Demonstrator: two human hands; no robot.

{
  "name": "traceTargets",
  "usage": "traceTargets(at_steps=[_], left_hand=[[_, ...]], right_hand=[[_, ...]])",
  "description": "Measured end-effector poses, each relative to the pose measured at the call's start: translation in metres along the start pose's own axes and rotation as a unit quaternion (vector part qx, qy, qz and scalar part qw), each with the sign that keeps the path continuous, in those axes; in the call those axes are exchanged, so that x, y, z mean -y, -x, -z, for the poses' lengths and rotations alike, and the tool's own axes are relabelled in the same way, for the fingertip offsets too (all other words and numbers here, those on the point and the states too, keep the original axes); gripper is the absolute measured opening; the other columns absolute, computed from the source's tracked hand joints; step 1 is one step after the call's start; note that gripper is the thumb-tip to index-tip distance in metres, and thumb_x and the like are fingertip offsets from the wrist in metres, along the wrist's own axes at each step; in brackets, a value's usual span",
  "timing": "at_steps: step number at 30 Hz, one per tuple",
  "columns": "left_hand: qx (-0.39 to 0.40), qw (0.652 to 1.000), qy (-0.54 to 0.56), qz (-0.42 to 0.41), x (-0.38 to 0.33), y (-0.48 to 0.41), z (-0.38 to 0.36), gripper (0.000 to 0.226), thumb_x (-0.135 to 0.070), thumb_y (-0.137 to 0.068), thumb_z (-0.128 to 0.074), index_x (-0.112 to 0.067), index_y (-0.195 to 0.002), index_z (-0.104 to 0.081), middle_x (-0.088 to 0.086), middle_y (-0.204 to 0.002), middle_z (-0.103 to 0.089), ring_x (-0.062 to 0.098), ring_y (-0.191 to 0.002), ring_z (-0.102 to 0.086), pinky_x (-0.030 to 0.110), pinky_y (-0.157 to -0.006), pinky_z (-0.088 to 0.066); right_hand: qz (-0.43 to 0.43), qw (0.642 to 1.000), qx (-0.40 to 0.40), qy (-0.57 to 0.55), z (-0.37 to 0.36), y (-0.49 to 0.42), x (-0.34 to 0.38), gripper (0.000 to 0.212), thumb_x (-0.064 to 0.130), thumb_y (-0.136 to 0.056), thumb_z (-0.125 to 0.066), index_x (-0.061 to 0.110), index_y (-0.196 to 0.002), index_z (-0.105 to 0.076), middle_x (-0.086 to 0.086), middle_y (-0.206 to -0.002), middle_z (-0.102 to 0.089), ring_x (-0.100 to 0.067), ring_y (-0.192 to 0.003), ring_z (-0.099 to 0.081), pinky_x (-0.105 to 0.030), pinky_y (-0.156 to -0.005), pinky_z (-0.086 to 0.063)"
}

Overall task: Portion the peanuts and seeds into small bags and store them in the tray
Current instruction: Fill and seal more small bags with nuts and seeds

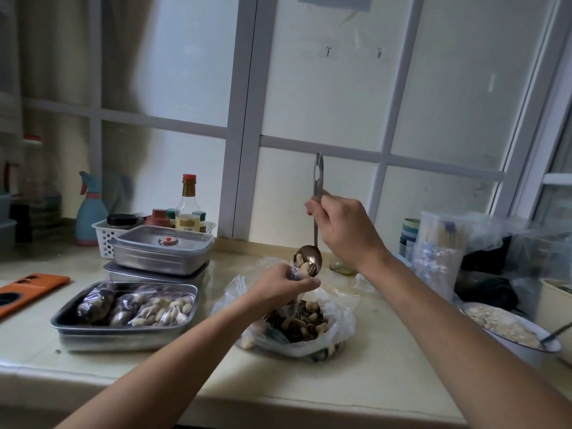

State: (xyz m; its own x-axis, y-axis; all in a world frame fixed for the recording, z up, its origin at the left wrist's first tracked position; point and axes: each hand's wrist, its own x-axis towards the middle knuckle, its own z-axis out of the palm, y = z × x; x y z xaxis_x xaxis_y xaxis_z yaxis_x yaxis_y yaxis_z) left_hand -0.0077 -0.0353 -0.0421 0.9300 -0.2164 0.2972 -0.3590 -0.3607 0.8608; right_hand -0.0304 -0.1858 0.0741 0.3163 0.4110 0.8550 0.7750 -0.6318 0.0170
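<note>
My right hand (343,230) grips the handle of a long metal ladle (309,260), tipped so that peanuts and seeds in its bowl rest at the mouth of a small clear bag (294,272). My left hand (278,287) pinches that small bag just below the ladle and holds it above a big plastic bag of peanuts and seeds (305,325) lying on the counter. To the left stands a steel tray (65,320) holding three filled small bags (161,308).
Two lidded steel containers (161,252) are stacked behind the tray, with a white basket of bottles (105,233) beyond them. An orange phone case (31,289) lies at far left. A white bowl of oats (520,339) and a pack of clear bags (439,255) are at right.
</note>
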Motion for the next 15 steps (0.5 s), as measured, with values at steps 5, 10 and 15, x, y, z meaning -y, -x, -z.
traceTargets(at_steps=[5,10,15], left_hand=[[0.013,0.998,0.035,0.042,-0.0025,0.0000,0.0035,0.038,-0.040,-0.087,-0.079,-0.009,-0.077,-0.059,0.009,-0.066,-0.059,0.022,-0.056,-0.054,0.027,-0.051,-0.045],[0.008,0.999,0.027,0.028,-0.0046,0.0019,0.0038,0.040,-0.037,-0.090,-0.075,-0.014,-0.066,-0.054,0.002,-0.061,-0.053,0.020,-0.056,-0.047,0.023,-0.050,-0.041],[-0.003,1.000,0.018,0.003,-0.0087,0.0060,0.0065,0.055,-0.044,-0.089,-0.075,0.009,-0.093,-0.063,0.004,-0.068,-0.055,0.019,-0.063,-0.050,0.029,-0.059,-0.043]], right_hand=[[0.016,0.999,0.041,-0.011,0.0005,-0.0013,0.0024,0.036,0.032,-0.104,-0.047,0.003,-0.102,-0.068,-0.012,-0.080,-0.070,-0.031,-0.071,-0.065,-0.045,-0.067,-0.053],[0.004,1.000,0.000,-0.011,0.0026,-0.0020,-0.0001,0.042,0.039,-0.104,-0.043,0.005,-0.100,-0.067,-0.011,-0.080,-0.070,-0.031,-0.069,-0.065,-0.047,-0.066,-0.054],[0.018,1.000,-0.021,-0.011,0.0035,-0.0021,0.0022,0.041,0.038,-0.105,-0.043,0.005,-0.099,-0.066,-0.006,-0.080,-0.071,-0.027,-0.068,-0.065,-0.043,-0.063,-0.055]])
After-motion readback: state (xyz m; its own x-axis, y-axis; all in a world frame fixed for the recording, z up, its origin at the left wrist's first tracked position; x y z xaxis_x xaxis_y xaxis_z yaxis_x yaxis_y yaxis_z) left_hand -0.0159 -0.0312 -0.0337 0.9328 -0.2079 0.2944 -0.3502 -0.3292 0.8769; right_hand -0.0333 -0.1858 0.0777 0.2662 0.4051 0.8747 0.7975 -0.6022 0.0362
